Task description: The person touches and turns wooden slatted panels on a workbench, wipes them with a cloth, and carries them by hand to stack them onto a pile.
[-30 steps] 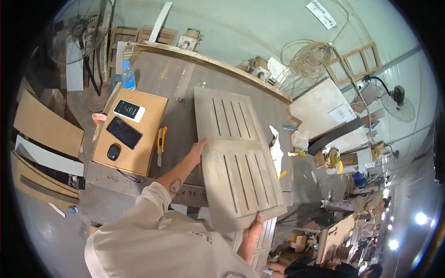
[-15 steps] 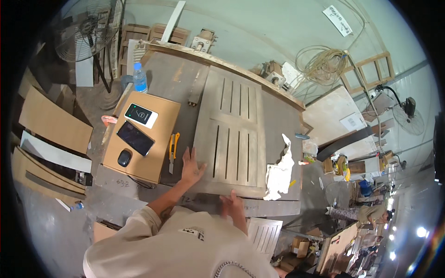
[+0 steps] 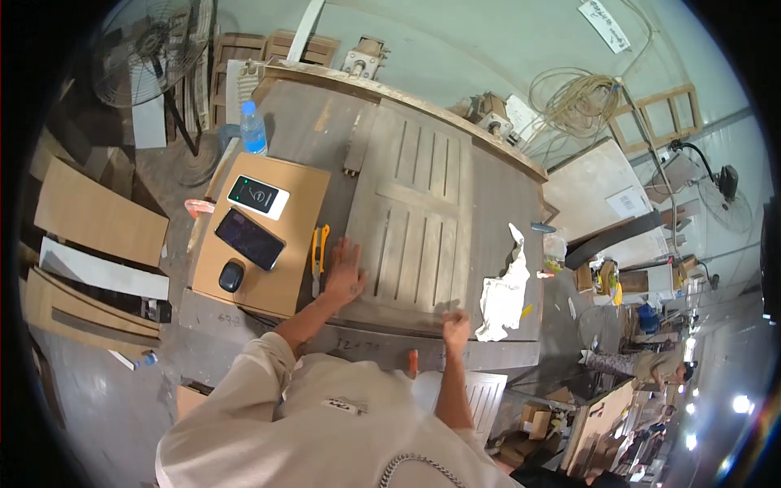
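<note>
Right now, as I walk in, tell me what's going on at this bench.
A slotted wooden panel lies flat on the grey workbench. The person's left hand is at its left edge, fingers spread; the right hand is by its near right corner, blurred. A yellow cutter knife lies beside the left hand, and a crumpled white sheet lies right of the panel.

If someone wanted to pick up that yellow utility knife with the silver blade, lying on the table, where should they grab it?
Probably by its yellow handle, from above, pinching the two long sides. The bare silver blade points toward the person, so avoid that end. The brown cardboard box and the person's left hand crowd either side.
</note>
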Available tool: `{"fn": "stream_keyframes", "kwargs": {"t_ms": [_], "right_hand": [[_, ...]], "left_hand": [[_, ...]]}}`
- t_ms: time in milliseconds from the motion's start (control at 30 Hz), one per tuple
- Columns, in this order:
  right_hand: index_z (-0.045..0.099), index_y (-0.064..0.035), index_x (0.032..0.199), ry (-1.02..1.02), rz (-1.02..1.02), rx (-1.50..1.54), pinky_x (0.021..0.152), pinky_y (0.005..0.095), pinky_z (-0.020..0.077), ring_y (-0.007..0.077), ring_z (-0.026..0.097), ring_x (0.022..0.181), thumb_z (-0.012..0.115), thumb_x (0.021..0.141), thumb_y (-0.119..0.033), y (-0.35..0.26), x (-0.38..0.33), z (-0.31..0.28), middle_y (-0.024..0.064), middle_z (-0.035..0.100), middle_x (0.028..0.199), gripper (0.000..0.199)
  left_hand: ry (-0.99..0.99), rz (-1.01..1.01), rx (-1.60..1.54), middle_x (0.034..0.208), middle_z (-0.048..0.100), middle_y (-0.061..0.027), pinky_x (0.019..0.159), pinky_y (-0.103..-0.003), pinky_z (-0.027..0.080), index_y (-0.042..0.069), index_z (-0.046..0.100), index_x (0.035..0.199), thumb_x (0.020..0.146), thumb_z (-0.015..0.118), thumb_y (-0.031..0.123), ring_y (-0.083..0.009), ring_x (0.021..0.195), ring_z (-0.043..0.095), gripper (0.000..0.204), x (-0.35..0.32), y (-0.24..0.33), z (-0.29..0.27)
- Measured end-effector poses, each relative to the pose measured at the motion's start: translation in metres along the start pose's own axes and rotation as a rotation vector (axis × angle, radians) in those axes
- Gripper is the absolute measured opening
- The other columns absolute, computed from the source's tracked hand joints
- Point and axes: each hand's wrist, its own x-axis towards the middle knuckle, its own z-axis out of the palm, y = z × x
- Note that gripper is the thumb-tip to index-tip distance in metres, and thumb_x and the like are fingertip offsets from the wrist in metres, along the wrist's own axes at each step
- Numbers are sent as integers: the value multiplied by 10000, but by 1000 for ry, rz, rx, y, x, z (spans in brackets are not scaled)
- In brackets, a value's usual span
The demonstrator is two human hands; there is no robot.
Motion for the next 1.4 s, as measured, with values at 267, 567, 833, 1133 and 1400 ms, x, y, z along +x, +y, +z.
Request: {"fn": "stream_keyframes", "kwargs": {"t_ms": [267, 567, 833, 1133, 1400], "right_hand": [[443, -52, 1352, -150, -45, -194, 1011, 434, 399, 407, 486, 1197, 736, 744, -289, -37, 10, -17, 236, 476, 1337, 715], [473, -102, 1328, -159, 13, -102, 950, 443, 439, 382, 520, 1166, 743, 736, -296, -37, -4, -19, 214, 523, 1289, 680], [448, -26, 1319, -45, -32, -281, 924, 495, 427, 454, 507, 1107, 659, 820, -385, -50, 56, -8, 266, 533, 1220, 650], [353, 34, 1387, -51, -253, -42, 1062, 466, 325, 386, 416, 1276, 525, 906, -452, -101, 260, 52, 268, 428, 1369, 706], [389, 33, 1356, 50, -327, -365, 1083, 452, 304, 385, 396, 1284, 499, 923, -412, -130, 283, 70, 254, 394, 1391, 630]], "left_hand": [[30, -16, 119, 1516, 80, -293, 1149, -472, 159, -53, 355, 1385, 905, 437, 177, -443, 1409, 76, 539, -16, -11, 13], [-27, -18, 149, 1531, 66, -261, 1163, -442, 126, -17, 367, 1394, 921, 432, 197, -424, 1422, 34, 524, -27, -11, 9], [-50, -125, 130, 1508, 134, -268, 1130, -552, 126, -26, 423, 1342, 896, 496, 197, -428, 1396, 126, 504, 2, -2, 3], [375, -327, 333, 1433, 225, -332, 1080, -613, 123, -70, 300, 1388, 862, 552, 471, -483, 1332, 205, 795, 227, -50, 10], [282, -311, 370, 1391, 211, -394, 1083, -604, 136, -120, 278, 1369, 883, 493, 515, -517, 1297, 208, 828, 251, -74, 22]]}}
